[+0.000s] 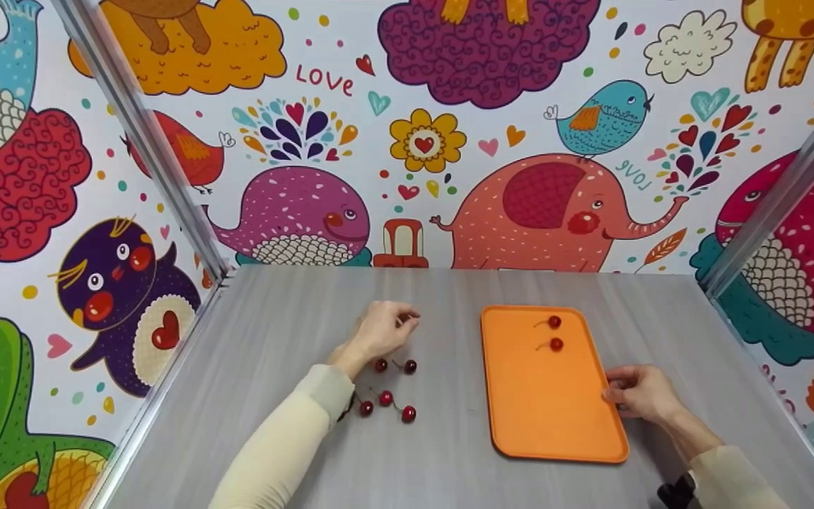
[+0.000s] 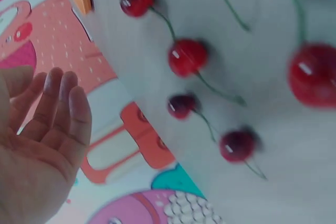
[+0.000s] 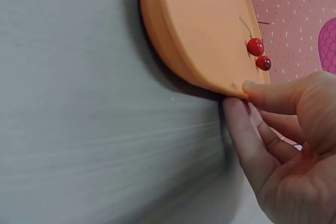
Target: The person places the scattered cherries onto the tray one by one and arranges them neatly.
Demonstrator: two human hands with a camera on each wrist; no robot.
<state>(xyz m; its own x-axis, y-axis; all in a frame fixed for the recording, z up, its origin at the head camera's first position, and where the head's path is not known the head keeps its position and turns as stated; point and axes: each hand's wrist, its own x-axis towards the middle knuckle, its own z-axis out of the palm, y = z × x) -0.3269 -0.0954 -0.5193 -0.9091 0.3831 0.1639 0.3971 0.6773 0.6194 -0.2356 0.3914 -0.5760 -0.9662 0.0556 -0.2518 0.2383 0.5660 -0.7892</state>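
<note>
My right hand (image 1: 643, 392) pinches the right rim of an orange tray (image 1: 548, 403), thumb on top and forefinger under the edge in the right wrist view. Two red cherries (image 1: 556, 344) with stems lie on the tray near its far end. Over the table, left of the tray, my left hand (image 1: 382, 329) is held with relaxed fingers and nothing in them; the left wrist view shows its bare palm and loosely bent fingers (image 2: 80, 114). Several dark red cherries (image 1: 409, 413) with green stems lie on the table just nearer than this hand, beside the left forearm.
The grey wood-grain table (image 1: 435, 466) carries both the tray and the loose cherries. Behind it stands a wall (image 1: 421, 71) printed with cartoon animals, and similar panels close off both sides. Metal posts (image 1: 159, 155) stand at the back corners.
</note>
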